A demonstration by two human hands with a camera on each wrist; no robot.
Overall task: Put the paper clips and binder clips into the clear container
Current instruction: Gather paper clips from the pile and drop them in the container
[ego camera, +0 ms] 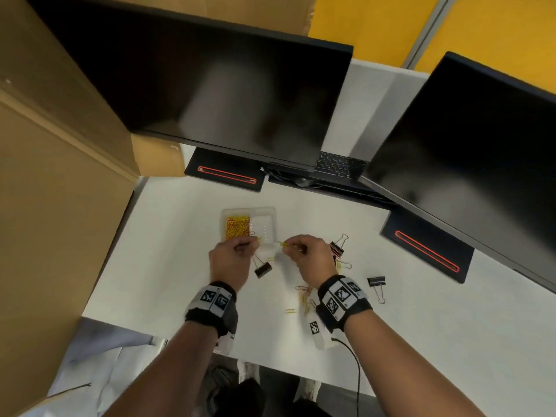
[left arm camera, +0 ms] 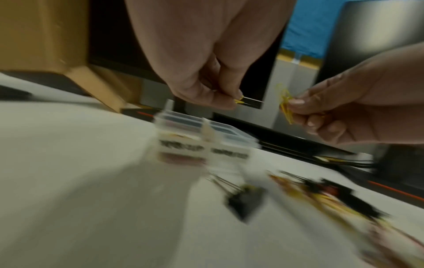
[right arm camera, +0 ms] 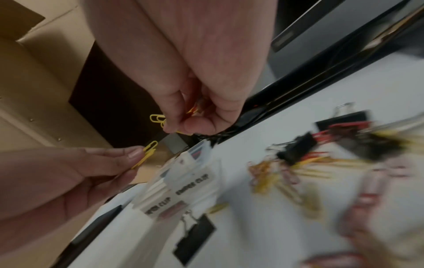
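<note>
Far left, a tall brown cardboard box (ego camera: 54, 206) stands against the white desk (ego camera: 180, 281). Next, the left hand (ego camera: 230, 260) hovers just in front of the clear plastic two-compartment container (ego camera: 249, 225), thumb and fingertips pinching a yellow paper clip (right arm camera: 146, 156). The container's left compartment holds a heap of yellow paper clips (ego camera: 237, 227); its right one looks bare. Just below the hands, a black binder clip with wire handles (ego camera: 262, 269) lies on the desk. Across a small gap, the right hand (ego camera: 313, 260) is closed on a small bunch of yellow paper clips (left arm camera: 285, 103), more tucked into its curled fingers. More yellow and orange clips (ego camera: 305, 299) lie loose by the right wrist; a dark red binder clip (ego camera: 337, 247) sits right of that hand, another black binder clip (ego camera: 376, 281) further right. Two dark monitors (ego camera: 210, 94) stand behind.
</note>
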